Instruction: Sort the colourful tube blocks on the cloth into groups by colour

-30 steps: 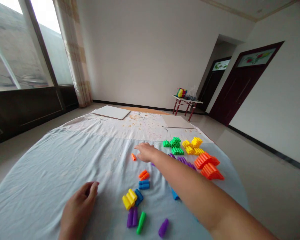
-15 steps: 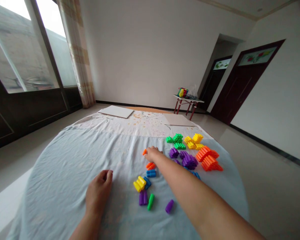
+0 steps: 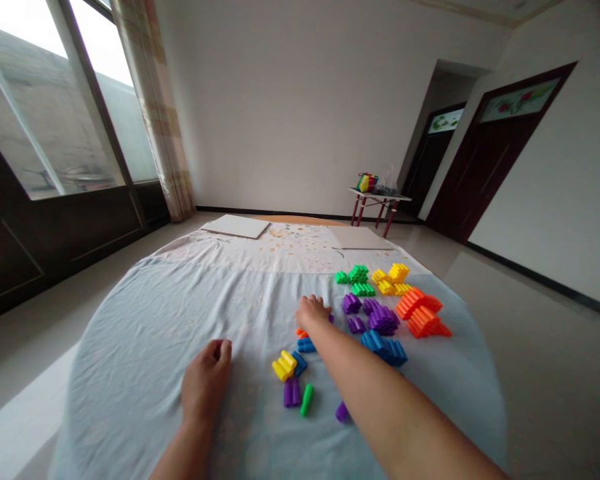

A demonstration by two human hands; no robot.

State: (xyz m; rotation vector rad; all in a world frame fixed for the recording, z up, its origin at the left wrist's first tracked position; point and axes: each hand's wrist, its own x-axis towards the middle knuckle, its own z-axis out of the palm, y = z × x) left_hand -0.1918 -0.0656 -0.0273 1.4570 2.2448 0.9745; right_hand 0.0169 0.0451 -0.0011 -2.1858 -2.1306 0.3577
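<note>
My right hand (image 3: pixel 314 313) reaches over the middle of the table, its fingers bent and a little apart. A purple plastic peg (image 3: pixel 331 319) shows beside its fingertips, and orange pegs (image 3: pixel 302 333) are partly covered below it. Whether the fingers touch either is hidden. My left hand (image 3: pixel 209 373) rests on the cloth, loosely curled, with nothing visible in it. Between the hands lie blue pegs (image 3: pixel 307 345), yellow pegs (image 3: pixel 284 365), another blue piece (image 3: pixel 300 363), a purple pair (image 3: pixel 291 393) and a green peg (image 3: pixel 307 400). My right forearm partly hides a purple peg (image 3: pixel 342 413).
Grouped pegs lie to the right: green (image 3: pixel 359 274), yellow (image 3: pixel 398 272), purple (image 3: pixel 383 321), orange (image 3: pixel 423 322) and blue (image 3: pixel 385 348). Two flat boards, one white (image 3: pixel 237 226) and one pinkish (image 3: pixel 361 238), lie at the far side of the cloth-covered table (image 3: pixel 145 333).
My right hand has shifted slightly right and nearer, from an orange peg at its fingertips towards the purple one. That orange peg no longer shows. The view has tilted a little; my left hand stays put.
</note>
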